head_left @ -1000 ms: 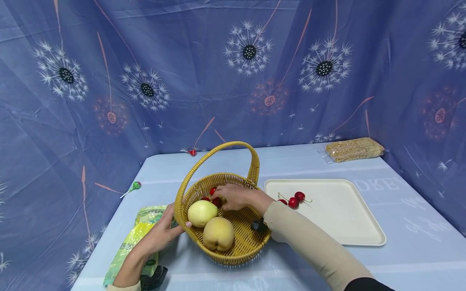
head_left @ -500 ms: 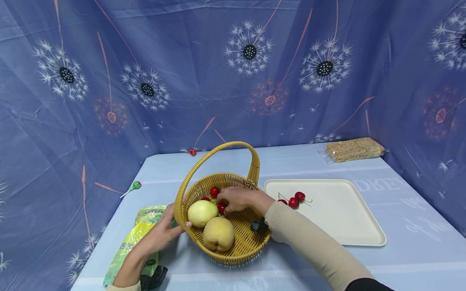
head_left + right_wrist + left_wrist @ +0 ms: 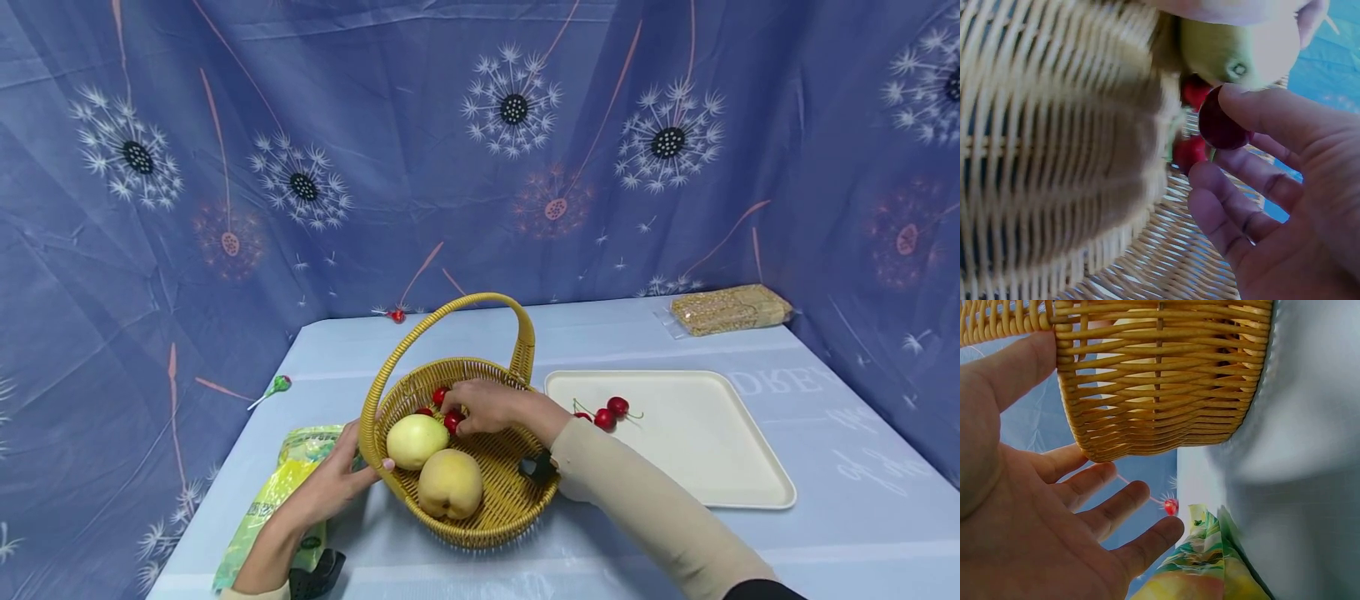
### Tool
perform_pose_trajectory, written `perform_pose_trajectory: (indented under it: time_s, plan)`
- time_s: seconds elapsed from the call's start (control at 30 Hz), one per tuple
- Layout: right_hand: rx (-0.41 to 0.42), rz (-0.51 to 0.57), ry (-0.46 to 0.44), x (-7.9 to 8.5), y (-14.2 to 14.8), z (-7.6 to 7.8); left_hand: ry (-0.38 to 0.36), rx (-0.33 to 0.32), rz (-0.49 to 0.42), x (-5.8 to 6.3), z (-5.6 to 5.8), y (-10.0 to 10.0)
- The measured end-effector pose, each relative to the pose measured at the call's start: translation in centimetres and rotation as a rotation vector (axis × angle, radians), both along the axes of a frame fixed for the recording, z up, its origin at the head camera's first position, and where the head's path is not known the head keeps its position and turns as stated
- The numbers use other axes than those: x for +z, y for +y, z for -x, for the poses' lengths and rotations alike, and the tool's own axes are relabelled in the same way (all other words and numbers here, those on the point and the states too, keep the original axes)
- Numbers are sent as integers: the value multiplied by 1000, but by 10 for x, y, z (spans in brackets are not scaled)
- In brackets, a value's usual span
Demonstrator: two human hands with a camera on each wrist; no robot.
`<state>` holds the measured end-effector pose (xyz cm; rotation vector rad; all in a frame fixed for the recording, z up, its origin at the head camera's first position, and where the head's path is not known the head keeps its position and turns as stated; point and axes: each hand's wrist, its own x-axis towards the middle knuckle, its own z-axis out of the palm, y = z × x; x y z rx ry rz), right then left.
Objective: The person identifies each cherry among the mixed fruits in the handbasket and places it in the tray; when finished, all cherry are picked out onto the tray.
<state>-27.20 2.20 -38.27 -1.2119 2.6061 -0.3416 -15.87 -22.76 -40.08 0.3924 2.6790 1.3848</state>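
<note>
A yellow wicker basket (image 3: 495,504) with an arched handle stands mid-table. My left hand (image 3: 330,487) holds its left side by the handle's base; in the left wrist view the thumb and index finger touch the wicker while the other fingers spread loosely. Inside the basket, my right hand (image 3: 487,406) pinches a dark red cherry (image 3: 1222,122) between thumb and fingers. Two more cherries show close by, one a red cherry (image 3: 440,397) at the back wall. A pale yellow-green fruit (image 3: 416,442) and a peach (image 3: 450,483) lie at the basket's front left.
Right of the basket, a cream tray (image 3: 697,450) bears several stemmed cherries (image 3: 605,418). A green-yellow packet (image 3: 273,500) lies under the left forearm. A green lollipop (image 3: 280,383), a red lollipop (image 3: 397,316) and a wrapped tan package (image 3: 731,309) lie near the table edges.
My right hand shifts slightly inside the basket, and the cherry at its fingertips has moved a little. My left hand and the basket keep their places.
</note>
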Motion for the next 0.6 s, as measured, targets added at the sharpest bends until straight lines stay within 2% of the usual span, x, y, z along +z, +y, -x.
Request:
perform_pose_trajectory:
  time_s: [0.33, 0.6]
  plan:
    - [-23, 123, 4, 32, 13, -12, -11, -6, -7, 0, 0, 0]
    - [-8, 233, 88, 49, 32, -29, -9, 13, 12, -1, 0, 0]
